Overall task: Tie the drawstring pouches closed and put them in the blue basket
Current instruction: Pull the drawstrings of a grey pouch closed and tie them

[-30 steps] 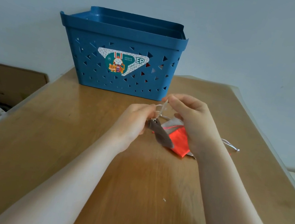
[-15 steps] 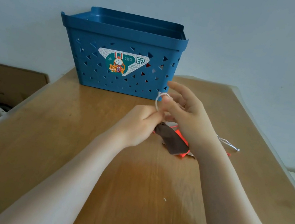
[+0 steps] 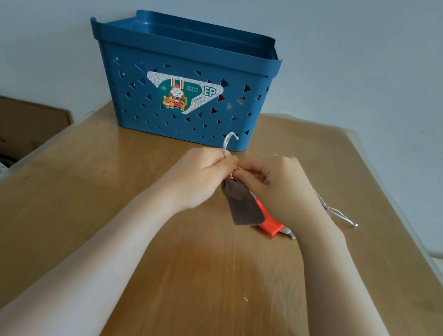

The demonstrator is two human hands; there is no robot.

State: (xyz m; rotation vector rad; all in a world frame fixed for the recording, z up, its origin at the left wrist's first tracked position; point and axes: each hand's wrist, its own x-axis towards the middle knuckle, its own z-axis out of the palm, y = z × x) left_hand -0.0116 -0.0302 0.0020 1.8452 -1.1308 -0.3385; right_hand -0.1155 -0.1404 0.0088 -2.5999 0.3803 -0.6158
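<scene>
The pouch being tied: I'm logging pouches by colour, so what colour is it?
Dark brown pouch, hanging below both hands, clearest in the head view.

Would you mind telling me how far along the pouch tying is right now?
Done: red shows through the blue basket holes, perhaps a pouch. In hand: the left hand and right hand pull the cord of the brown pouch. Left: the orange pouch on the table.
</scene>
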